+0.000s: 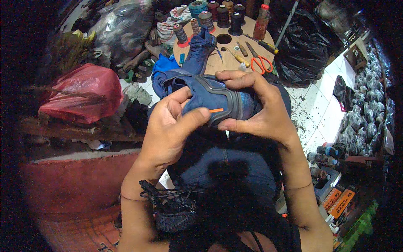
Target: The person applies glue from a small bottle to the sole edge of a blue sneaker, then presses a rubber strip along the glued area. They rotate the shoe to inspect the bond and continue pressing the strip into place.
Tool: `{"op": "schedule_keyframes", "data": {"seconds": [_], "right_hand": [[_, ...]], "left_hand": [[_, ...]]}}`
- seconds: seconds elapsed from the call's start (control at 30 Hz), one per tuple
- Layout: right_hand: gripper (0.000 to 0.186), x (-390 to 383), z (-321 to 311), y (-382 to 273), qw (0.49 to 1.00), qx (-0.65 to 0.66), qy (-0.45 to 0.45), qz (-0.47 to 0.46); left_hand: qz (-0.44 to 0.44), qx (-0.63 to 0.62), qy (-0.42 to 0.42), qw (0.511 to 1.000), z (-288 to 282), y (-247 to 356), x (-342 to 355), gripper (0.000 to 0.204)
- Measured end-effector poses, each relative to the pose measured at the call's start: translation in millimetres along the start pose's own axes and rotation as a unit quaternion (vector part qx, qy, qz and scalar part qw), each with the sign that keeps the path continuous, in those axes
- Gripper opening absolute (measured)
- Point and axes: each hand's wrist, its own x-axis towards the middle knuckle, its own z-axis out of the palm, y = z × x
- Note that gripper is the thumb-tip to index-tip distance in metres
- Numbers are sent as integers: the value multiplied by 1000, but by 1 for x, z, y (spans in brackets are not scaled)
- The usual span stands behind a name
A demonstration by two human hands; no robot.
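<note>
Over my lap I hold a dark blue shoe [205,97] with grey-black trim and a short orange stripe. My left hand [168,126] grips its collar side, thumb pressed on the upper near the stripe and fingers at the opening. At the other end, my right hand [268,107] curls round the shoe, index finger along the top and thumb at the lower edge. Just beyond stands another blue shoe [199,53] with laces, at the edge of a round wooden table [216,63]. The underside of the held shoe is hidden.
On the table are several thread spools [205,20], orange-handled scissors [261,63], a yellow-handled awl [243,62], a screwdriver [268,45] and a red bottle [261,24]. A red plastic bag [86,94] lies left on a ledge; a black bag [300,46] stands right.
</note>
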Motion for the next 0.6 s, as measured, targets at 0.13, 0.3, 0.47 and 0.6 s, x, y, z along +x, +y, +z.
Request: {"op": "schedule_keyframes", "data": {"seconds": [0.13,0.3,0.47,0.6], "right_hand": [[66,1,1,2,1000,12,1,1],[65,0,3,9,998,32,6,-50],[55,-1,17,12,992,101,33,-65],[49,-6,38,1,979,158,130,-8]], "left_hand": [[24,87,-3,996,2,2,0,59],[53,142,11,988,1,2,-1,54],[66,152,19,986,-2,-2,-4,54],[107,144,11,984,-2,-13,-4,55]]}}
